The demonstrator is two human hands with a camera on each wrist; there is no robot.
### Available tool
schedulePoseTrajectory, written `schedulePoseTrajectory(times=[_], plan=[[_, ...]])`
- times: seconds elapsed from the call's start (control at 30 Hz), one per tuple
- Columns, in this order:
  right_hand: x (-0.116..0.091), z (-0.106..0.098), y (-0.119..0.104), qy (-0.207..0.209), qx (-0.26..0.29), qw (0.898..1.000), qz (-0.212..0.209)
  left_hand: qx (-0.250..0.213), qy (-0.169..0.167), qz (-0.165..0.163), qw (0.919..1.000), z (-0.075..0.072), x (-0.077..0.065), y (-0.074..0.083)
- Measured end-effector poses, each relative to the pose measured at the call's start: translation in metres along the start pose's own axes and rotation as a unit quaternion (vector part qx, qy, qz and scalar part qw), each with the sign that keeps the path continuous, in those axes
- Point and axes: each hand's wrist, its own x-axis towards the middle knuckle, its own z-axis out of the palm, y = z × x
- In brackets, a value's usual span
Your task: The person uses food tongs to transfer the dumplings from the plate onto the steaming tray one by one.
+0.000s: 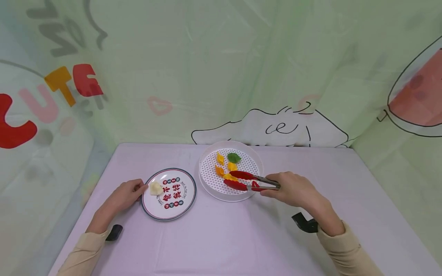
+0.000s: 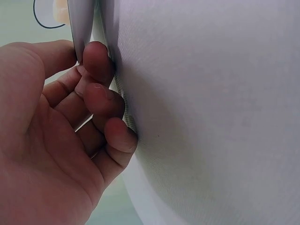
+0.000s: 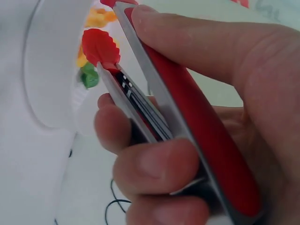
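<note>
My left hand [image 1: 128, 195] pinches the left rim of a white plate [image 1: 186, 205] with dark-edged rim and red lettering. In the left wrist view the thumb and fingertips [image 2: 96, 61] meet at the plate's edge. A pale, cream-coloured lump [image 1: 156, 188] sits on the plate's left side. My right hand [image 1: 291, 191] grips red-tipped metal tongs [image 1: 255, 188], whose tips are spread over a round white perforated tray [image 1: 208, 184]. Several yellow-orange shell-like pieces [image 1: 220, 170] and one green piece [image 1: 234, 157] lie on it. One yellow piece [image 1: 230, 177] is between or right beside the tong tips.
A pale lilac cloth covers the table [image 1: 207, 245]. Behind it hangs a greenish curtain [image 1: 155, 76] with printed letters and drawings. Dark wrist-camera mounts [image 1: 305, 223] show at both forearms. The plate stands just left of the tray.
</note>
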Motion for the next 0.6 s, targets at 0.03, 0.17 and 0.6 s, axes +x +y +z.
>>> schedulePoseTrajectory(times=[0.03,0.17,0.6], plan=[[-0.001,-0.002,-0.001,0.001,0.000,1.000,-0.001,0.000,0.000,0.000,1.0000,0.000,0.000,0.000],[-0.006,-0.007,-0.007,0.009,0.016,1.000,-0.005,-0.002,0.000,-0.002,1.0000,0.001,0.000,0.000],[0.009,0.037,-0.062,0.085,0.110,0.990,0.010,0.001,0.002,-0.010,1.0000,0.002,0.002,-0.001]])
